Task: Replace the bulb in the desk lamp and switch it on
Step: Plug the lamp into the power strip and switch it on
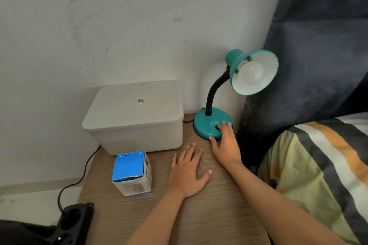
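Note:
A teal desk lamp (211, 123) stands at the back right of the wooden table (209, 215), its black neck bent and its shade (256, 71) facing me. A white bulb (253, 72) sits in the shade and is unlit. My right hand (225, 143) rests on the lamp's round base, fingertips at the black switch. My left hand (189, 171) lies flat on the tabletop, fingers spread, holding nothing. A blue and white bulb box (132, 173) stands to its left.
A white lidded plastic box (135, 117) sits against the wall behind the bulb box. A black cable runs off the left edge to a black power strip (73, 223). A striped pillow (318, 169) and dark curtain (318, 45) border the right.

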A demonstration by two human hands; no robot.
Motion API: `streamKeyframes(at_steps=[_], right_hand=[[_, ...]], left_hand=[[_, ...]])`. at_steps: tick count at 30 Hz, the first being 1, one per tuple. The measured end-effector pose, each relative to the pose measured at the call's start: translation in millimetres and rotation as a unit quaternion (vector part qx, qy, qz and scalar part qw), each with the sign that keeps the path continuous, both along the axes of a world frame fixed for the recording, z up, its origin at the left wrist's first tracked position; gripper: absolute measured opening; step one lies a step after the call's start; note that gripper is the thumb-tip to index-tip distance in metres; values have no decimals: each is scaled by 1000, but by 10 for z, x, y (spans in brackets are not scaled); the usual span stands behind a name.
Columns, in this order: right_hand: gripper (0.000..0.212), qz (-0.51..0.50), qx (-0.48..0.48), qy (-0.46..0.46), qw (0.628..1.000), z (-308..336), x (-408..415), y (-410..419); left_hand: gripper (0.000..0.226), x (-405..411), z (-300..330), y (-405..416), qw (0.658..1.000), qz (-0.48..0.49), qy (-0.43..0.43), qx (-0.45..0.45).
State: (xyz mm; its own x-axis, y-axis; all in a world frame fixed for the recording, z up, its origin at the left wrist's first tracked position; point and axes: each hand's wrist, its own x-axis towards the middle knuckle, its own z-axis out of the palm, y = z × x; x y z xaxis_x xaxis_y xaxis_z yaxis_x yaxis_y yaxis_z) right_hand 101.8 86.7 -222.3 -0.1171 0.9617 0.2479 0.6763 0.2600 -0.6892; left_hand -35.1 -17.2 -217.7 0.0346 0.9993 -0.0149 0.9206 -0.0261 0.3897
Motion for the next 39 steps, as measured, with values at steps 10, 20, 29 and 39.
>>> streamKeyframes(at_steps=[10,20,29,39], right_hand=[[50,-10,16,-13,1000,-14,-20,3],[48,-7,25,-7,1000,23,-21,-30],[49,-9,20,-2,1000,34,-23,-36],[50,-12,25,-13,1000,33,-22,-34]], left_hand=[[70,7,-18,18,1000,9,6,5],[70,13,-13,27,1000,17,17,3],[70,19,-9,33,1000,15,16,1],[70,19,-12,32,1000,16,14,4]])
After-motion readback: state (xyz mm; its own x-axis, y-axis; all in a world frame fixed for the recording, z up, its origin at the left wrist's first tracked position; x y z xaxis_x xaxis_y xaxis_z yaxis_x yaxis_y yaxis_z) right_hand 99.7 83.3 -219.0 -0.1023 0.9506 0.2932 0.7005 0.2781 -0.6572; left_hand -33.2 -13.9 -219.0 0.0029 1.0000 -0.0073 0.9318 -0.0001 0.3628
